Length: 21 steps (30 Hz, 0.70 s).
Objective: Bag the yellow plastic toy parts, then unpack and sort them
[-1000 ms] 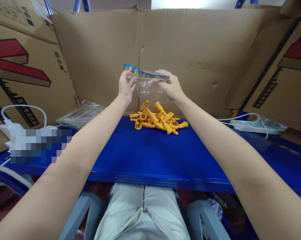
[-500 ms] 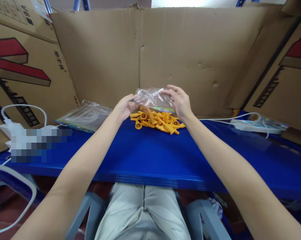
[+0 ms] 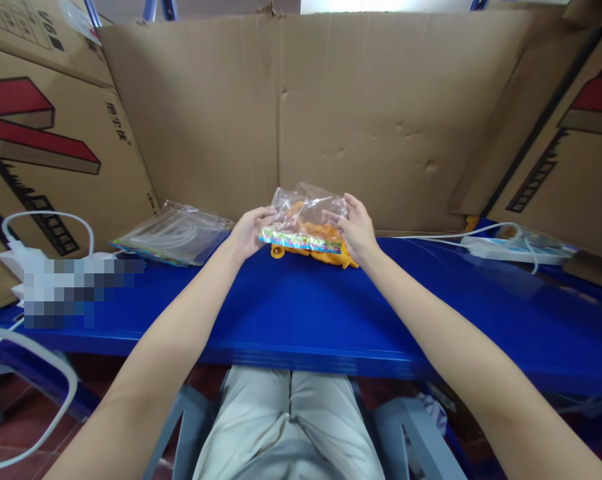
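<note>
Stretched between both hands is a clear plastic bag [image 3: 311, 200] with a shiny, colourful strip along its near edge. My left hand [image 3: 252, 231] grips the bag's left side. Its right side is held by my right hand [image 3: 357, 230], with some fingers showing through the film. Behind and under the bag lies a pile of orange-yellow plastic pieces [image 3: 348, 259], largely covered by it. One round end with a dark centre [image 3: 277, 251] shows below the strip. The exact kind of these pieces cannot be made out.
Several flat clear bags [image 3: 175, 233] lie at the left of the blue table [image 3: 301, 300]. A white power strip [image 3: 515, 250] with cables is at the right. White plugs [image 3: 25, 257] sit at the far left. Cardboard [image 3: 371, 113] walls stand behind and beside the table.
The bag has come lower and tilted, so its colourful strip now faces me in front of the orange-yellow pile. Both hands have moved slightly down and still hold its sides.
</note>
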### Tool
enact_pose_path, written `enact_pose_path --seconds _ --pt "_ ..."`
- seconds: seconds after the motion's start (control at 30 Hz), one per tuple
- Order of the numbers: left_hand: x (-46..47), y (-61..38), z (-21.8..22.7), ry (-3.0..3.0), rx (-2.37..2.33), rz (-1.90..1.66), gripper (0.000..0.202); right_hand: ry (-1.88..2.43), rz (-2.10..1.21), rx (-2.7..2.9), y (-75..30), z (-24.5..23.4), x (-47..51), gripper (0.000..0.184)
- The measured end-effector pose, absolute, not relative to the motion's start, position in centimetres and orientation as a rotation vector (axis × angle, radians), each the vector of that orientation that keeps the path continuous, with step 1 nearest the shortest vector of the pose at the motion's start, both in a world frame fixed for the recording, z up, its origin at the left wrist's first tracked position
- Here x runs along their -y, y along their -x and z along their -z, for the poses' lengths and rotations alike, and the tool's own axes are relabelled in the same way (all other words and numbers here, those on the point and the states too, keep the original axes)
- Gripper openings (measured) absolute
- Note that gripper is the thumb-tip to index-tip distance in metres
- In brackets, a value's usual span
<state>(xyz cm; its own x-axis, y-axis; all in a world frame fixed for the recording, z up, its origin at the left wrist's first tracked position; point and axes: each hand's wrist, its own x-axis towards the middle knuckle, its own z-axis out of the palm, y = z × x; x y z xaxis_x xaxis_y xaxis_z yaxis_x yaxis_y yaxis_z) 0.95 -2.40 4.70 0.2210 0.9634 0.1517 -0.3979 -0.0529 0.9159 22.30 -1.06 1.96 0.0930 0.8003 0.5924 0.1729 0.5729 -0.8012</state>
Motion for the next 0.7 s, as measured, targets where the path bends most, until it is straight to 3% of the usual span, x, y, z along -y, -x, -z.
enact_pose_path --seconds 0.23,0.43,0.53,0.63,0.7 --pt "1.9 -1.4 -4.2 -1.155 -0.730 -1.278 0.024 0.878 -0.534 1.534 -21.1 -1.8 1.9 0.059" --pt "3.2 -2.0 -4.9 -1.231 -0.636 -1.664 0.068 0.893 -0.727 1.391 -21.0 -2.1 2.4 0.032" --pt "4.2 -2.6 -5.2 -1.301 -0.589 -1.662 0.078 0.914 -0.790 1.369 -21.2 -2.1 2.4 0.038" --pt "4.3 -3.0 -5.9 -1.309 -0.580 -1.704 0.074 0.864 -0.712 1.369 -21.7 -2.8 2.1 0.038" --pt "3.6 -3.2 -6.7 -1.314 -0.650 -1.710 0.062 0.814 -0.620 1.359 -22.2 -3.6 1.7 0.036"
